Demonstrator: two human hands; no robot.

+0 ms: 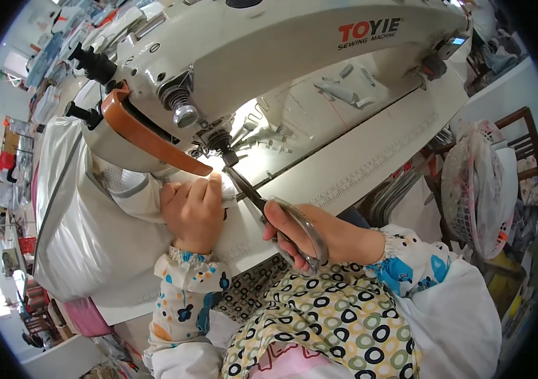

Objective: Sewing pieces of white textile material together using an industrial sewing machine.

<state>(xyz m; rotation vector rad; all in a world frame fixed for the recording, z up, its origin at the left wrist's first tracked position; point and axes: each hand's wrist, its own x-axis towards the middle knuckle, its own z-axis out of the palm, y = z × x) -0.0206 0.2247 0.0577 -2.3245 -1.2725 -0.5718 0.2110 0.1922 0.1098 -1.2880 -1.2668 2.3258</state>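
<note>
A pair of metal scissors (312,237) is in my right hand (338,230), with fingers and thumb through and around its handles. Its blades point up and left, their tips close beneath the needle area (223,148) of a white sewing machine (250,44). Curled closed, my left hand (194,211) presses at the edge of a white fabric piece (142,199) just left of the blades. What its fingertips pinch is partly hidden. From there a large bundle of shiny white fabric (85,240) spreads left over the table.
A brown curved guard (136,129) hangs from the machine head above my left hand. Grey fabric scraps (342,91) lie under the machine arm. Ruler marks run along the white tabletop (345,189). To the right stand a mesh basket (477,189) and a wooden chair (525,136).
</note>
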